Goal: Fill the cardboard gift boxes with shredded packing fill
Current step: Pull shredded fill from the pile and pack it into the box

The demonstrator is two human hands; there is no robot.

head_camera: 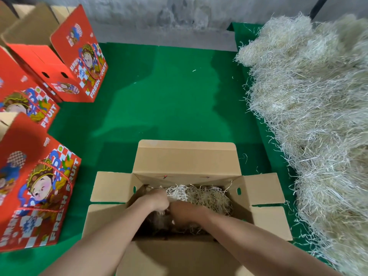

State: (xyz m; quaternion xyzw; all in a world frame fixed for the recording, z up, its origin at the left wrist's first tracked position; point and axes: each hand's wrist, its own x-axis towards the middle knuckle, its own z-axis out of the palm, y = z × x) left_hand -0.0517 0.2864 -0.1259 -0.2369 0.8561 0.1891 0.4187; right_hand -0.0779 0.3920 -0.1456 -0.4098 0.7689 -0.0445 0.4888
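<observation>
inside the open-flapped box (185, 162), left hand (157, 200) and right hand (186, 213) clutch shredded fill (208, 198).

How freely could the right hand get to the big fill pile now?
Probably yes: the right hand sits in the open box, and only low flaps and green mat lie toward the pile.

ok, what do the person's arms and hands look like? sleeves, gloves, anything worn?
The left forearm and right forearm are bare down to the picture's bottom edge, and no sleeves show. The left hand and right hand are ungloved. No watch, band or marking shows at the wrists. The fingers are partly hidden, so rings cannot be ruled out.
</observation>
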